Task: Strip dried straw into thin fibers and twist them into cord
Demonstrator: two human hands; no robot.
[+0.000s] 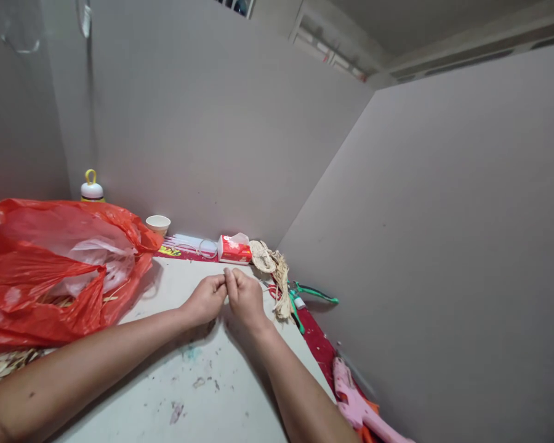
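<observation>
My left hand (207,299) and my right hand (246,299) meet above the white board (198,394), fingertips pinched together. Both hands are closed, and whatever they pinch is hidden or too small to make out. Just beyond my right hand lie a bundle of pale straw-like fibre (282,289) and a flat woven round piece (261,256). Green-handled pliers (316,291) rest beside the bundle. Red-handled scissors, partly hidden, seem to lie next to my right hand.
A large red plastic bag (37,277) with straw strips fills the left side. Along the back stand a paper cup (158,224), a bottle (92,189), white sticks (191,245) and a tissue pack (234,249). A pink glue gun (355,400) lies front right. Grey partitions surround the table.
</observation>
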